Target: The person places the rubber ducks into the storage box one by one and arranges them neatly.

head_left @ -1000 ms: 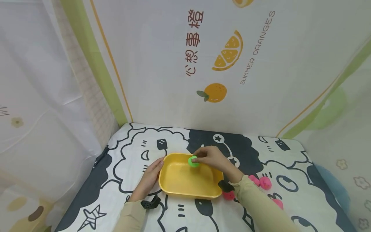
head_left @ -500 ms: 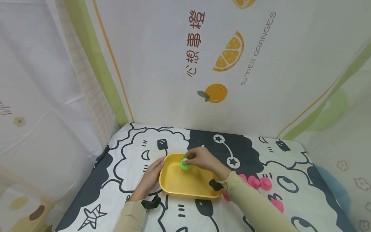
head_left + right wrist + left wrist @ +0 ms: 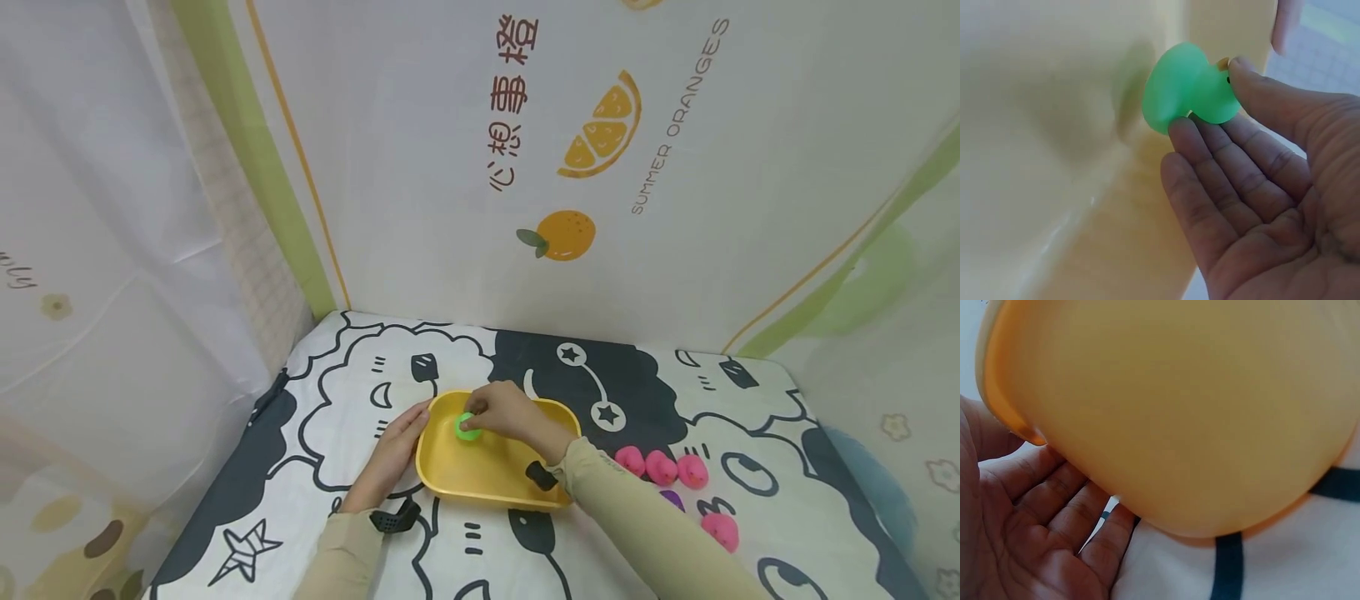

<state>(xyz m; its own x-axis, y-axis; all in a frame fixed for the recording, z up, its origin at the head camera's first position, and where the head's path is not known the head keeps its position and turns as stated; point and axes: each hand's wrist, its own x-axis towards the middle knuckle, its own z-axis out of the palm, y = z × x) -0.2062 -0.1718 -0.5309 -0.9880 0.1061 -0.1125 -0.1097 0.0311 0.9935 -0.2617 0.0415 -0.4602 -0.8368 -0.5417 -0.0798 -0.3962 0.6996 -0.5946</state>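
My left hand (image 3: 393, 454) holds the left end of a yellow plastic tray (image 3: 480, 479). In the left wrist view its fingers (image 3: 1069, 494) lie against the outside of the tray wall, and the thumb is at the rim. Over the tray's far left part, my right hand (image 3: 517, 421) pinches a small green rubber duck (image 3: 467, 430) between thumb and fingertips. The right wrist view has the duck (image 3: 1175, 87) close to the tray's inner wall (image 3: 1054, 137), its beak by the thumb; whether it touches the tray I cannot tell.
Right of the tray, several pink rubber ducks (image 3: 661, 468) lie on the patterned cloth (image 3: 360, 375). A purple thing (image 3: 672, 499) is partly hidden behind the right sleeve (image 3: 637, 517). A printed curtain (image 3: 420, 208) hangs behind the table.
My right hand has carried the green duck leftward over the tray. The left hand keeps its hold on the tray's end. A purple thing now shows beside the right sleeve.
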